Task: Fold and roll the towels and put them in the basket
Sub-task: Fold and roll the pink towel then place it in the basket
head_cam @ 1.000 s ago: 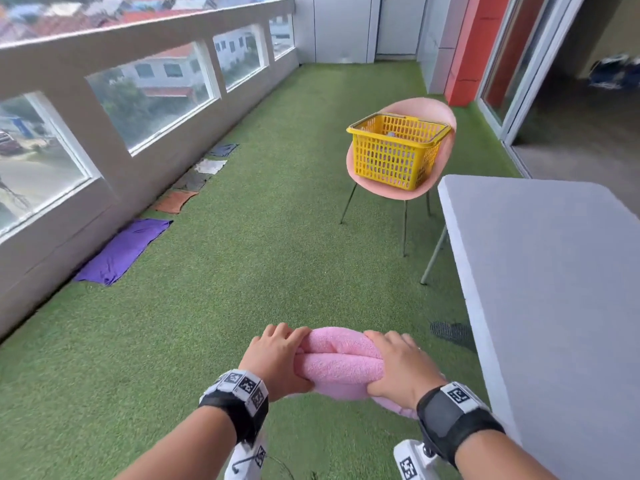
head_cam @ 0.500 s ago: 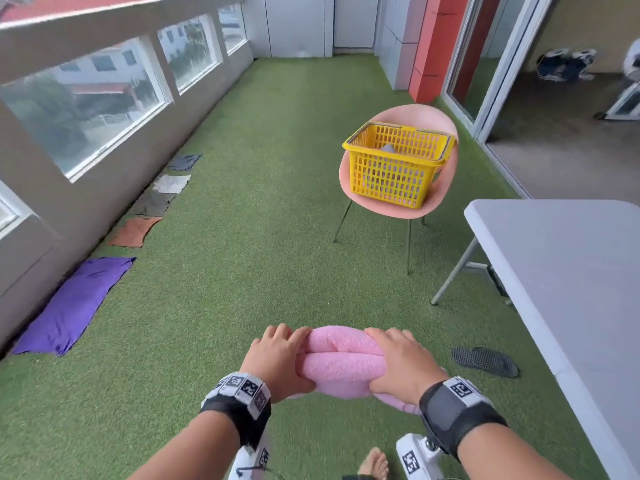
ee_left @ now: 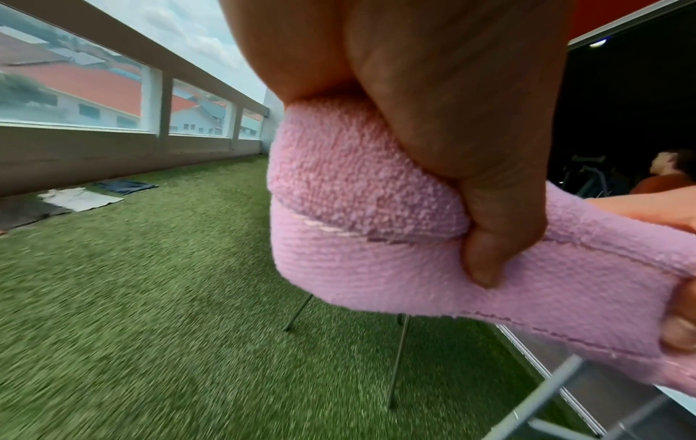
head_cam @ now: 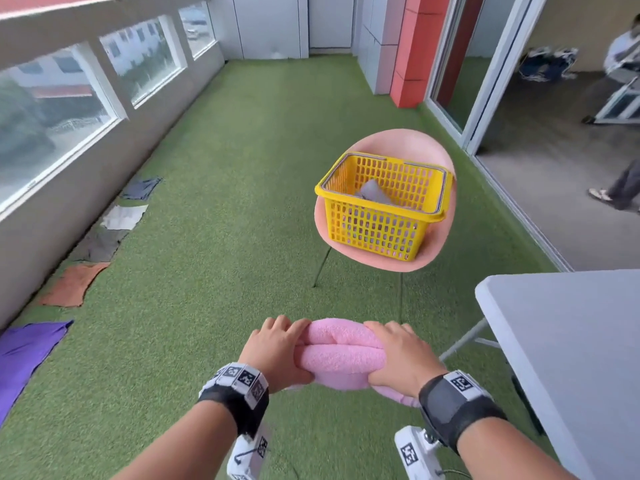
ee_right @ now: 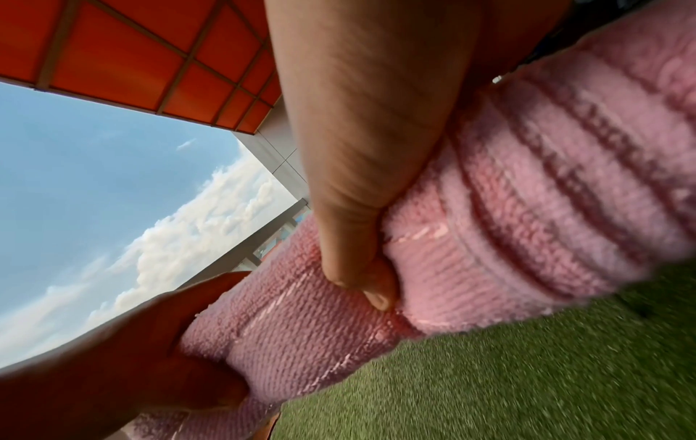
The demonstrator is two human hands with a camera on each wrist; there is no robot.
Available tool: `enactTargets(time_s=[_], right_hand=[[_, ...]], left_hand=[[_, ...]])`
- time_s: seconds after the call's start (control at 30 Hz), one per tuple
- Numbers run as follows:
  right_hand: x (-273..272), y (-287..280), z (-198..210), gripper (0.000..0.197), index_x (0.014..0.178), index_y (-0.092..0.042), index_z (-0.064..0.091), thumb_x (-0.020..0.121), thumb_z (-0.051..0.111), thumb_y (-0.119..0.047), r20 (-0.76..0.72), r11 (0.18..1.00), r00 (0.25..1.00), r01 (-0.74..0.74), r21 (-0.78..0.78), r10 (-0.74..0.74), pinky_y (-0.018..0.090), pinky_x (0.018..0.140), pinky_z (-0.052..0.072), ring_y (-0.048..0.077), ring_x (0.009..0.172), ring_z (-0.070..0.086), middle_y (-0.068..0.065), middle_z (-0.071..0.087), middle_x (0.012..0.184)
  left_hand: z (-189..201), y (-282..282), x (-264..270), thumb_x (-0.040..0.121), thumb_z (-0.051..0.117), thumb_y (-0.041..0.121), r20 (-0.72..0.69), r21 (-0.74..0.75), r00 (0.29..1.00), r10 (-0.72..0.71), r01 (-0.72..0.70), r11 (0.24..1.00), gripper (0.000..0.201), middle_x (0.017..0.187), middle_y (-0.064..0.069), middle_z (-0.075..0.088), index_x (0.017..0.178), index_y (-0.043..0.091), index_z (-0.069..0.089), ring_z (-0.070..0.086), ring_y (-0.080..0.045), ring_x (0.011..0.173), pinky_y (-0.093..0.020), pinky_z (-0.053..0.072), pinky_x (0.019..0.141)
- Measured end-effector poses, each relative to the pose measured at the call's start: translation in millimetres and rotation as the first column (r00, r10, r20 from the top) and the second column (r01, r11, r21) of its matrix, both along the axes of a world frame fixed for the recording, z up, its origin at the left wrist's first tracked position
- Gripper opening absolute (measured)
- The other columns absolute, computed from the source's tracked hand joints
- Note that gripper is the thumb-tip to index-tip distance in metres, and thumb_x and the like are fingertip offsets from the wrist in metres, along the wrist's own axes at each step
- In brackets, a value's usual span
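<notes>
I carry a rolled pink towel [head_cam: 341, 356] in front of me at waist height. My left hand [head_cam: 277, 351] grips its left end and my right hand [head_cam: 403, 358] grips its right end, fingers curled over the top. The left wrist view shows the towel [ee_left: 361, 214] with my thumb pressed under it. In the right wrist view the thumb digs into the roll [ee_right: 489, 238]. Ahead stands a yellow basket [head_cam: 381, 216] on a pink chair [head_cam: 440, 168], with a grey towel [head_cam: 372, 194] lying inside.
A grey folding table [head_cam: 568, 341] stands at the right. Along the left wall lie a purple towel [head_cam: 24, 351], an orange one [head_cam: 71, 284] and several more cloths on the green turf. A person's legs [head_cam: 620, 188] show in the room beyond the sliding door.
I have walked closer to the chair, so the basket looks larger and nearer. Both hands keep the same hold on the pink roll.
</notes>
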State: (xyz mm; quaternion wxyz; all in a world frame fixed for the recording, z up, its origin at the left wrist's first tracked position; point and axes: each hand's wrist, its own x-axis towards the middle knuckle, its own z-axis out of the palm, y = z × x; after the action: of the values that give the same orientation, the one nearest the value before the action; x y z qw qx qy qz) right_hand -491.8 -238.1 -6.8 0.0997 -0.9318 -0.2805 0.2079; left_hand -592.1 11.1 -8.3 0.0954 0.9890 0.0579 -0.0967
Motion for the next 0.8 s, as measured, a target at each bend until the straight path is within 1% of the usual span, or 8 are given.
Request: enactTargets(time_s=[0.13,0.27,0.37,0.5,0.63,0.73,0.8], right_hand=[[101,30,-4,0.098,0.148,-0.044,0.022,0.06,0.062,-0.057,0.037,0.998,0.998,0.059,-0.003,-0.059,0.04,0.091,0.045,0.019,0.117,0.041,-0.006,0.046,0.127],[198,62,-7,0.103,0.151,-0.042,0.02,0.06,0.065,-0.059,0.032,0.988,0.988,0.151,0.016,-0.151,0.042,0.097,0.044,0.021,0.125,0.038,-0.005,0.044,0.134],[269,76,5,0.101,0.148,-0.043,0.024,0.058,0.067,-0.056,0.036,0.974,0.973,0.225,0.038,-0.226,0.042,0.101,0.043,0.023,0.13,0.038,-0.005,0.044,0.136],[361,82,19,0.101,0.148,-0.044,0.026,0.057,0.068,-0.056,0.038,0.948,0.948,0.316,0.035,-0.317,0.041,0.1,0.044,0.024,0.129,0.04,-0.005,0.046,0.136],[459,74,15,0.103,0.149,-0.043,0.027,0.055,0.064,-0.059,0.027,0.943,0.943,0.333,0.014,-0.333,0.04,0.1,0.044,0.022,0.129,0.043,-0.006,0.046,0.144],[532,67,3,0.099,0.15,-0.043,0.025,0.06,0.066,-0.056,-0.014,0.951,0.951,0.308,-0.015,-0.309,0.041,0.099,0.044,0.026,0.13,0.042,-0.003,0.044,0.145],[580,64,-7,0.099,0.151,-0.041,0.024,0.061,0.065,-0.056,-0.054,0.961,0.959,0.274,-0.044,-0.276,0.043,0.1,0.044,0.028,0.13,0.042,0.0,0.043,0.146]], left_hand=[[-4,36,117,0.057,0.063,0.073,0.006,0.015,0.999,-0.051,0.05,0.999,0.1,0.124,0.007,0.047,0.144,0.04,0.026,0.045,-0.019,0.115,-0.042,0.047,0.097],[-6,75,239,0.052,0.061,0.075,-0.004,0.036,0.991,-0.132,0.132,0.991,0.102,0.121,0.005,0.048,0.142,0.042,0.028,0.047,-0.021,0.114,-0.044,0.049,0.093],[5,96,329,0.052,0.061,0.075,-0.008,0.056,0.978,-0.209,0.209,0.976,0.103,0.122,0.003,0.049,0.143,0.04,0.028,0.047,-0.024,0.114,-0.046,0.049,0.092],[24,106,446,0.054,0.059,0.072,0.002,0.079,0.949,-0.315,0.314,0.946,0.103,0.125,0.0,0.049,0.146,0.036,0.027,0.047,-0.027,0.115,-0.047,0.05,0.091],[19,102,553,0.056,0.052,0.075,-0.015,0.09,0.919,-0.395,0.395,0.914,0.105,0.128,-0.001,0.049,0.149,0.034,0.025,0.046,-0.027,0.117,-0.048,0.048,0.094],[-1,96,625,0.055,0.049,0.075,-0.05,0.081,0.923,-0.381,0.384,0.92,0.105,0.128,-0.002,0.048,0.149,0.034,0.023,0.045,-0.029,0.119,-0.048,0.047,0.096],[-15,92,666,0.056,0.053,0.072,-0.097,0.05,0.931,-0.352,0.358,0.932,0.103,0.13,-0.002,0.048,0.148,0.036,0.023,0.045,-0.03,0.12,-0.048,0.047,0.097]])
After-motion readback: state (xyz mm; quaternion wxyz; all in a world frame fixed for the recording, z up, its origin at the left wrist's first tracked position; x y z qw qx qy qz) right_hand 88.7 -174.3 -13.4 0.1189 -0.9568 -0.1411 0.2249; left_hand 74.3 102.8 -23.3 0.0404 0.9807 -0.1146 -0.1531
